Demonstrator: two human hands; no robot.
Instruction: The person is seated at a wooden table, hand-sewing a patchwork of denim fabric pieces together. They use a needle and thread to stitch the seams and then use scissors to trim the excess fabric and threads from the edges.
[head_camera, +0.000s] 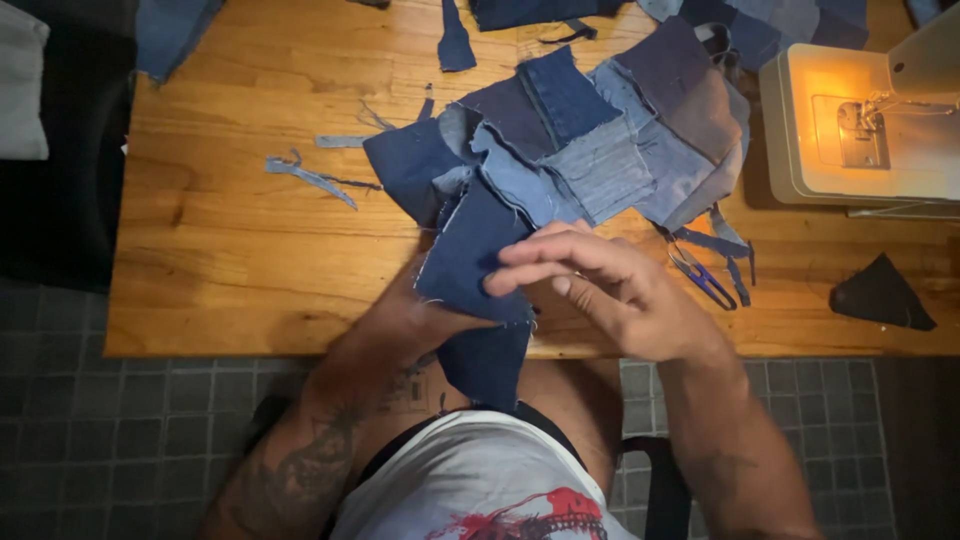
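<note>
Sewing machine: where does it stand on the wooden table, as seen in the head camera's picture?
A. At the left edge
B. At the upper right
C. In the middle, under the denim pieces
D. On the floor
B: the sewing machine stands lit at the table's upper right, beside the denim patches.
</note>
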